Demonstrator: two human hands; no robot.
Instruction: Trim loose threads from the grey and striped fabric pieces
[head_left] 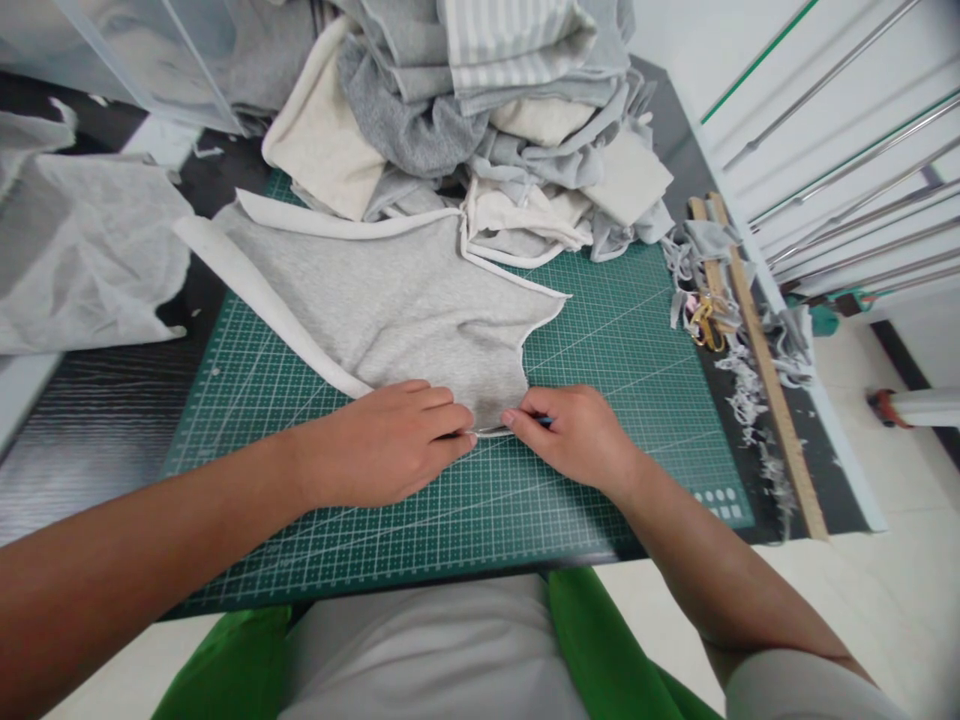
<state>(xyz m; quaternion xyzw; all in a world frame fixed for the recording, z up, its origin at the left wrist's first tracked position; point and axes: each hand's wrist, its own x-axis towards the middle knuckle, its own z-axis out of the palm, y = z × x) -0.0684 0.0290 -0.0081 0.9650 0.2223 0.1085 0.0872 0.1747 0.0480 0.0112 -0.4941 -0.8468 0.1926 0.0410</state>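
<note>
A grey fleece fabric piece [390,300] with a white turned-up edge lies flat on the green cutting mat [630,340]. My left hand [390,440] presses flat on the fabric's near edge, fingers together. My right hand [577,435] is right beside it at the same edge, fingers curled around a small blue tool whose tip just shows; its fingertips touch the fabric's hem. The two hands almost meet at the near corner of the fabric.
A heap of grey, cream and striped fabric pieces [510,110] lies at the mat's far side. A wooden ruler [765,350], gold scissors [705,325] and fabric scraps lie along the right edge. White mesh fabric [82,250] lies at left. Metal rails stand far right.
</note>
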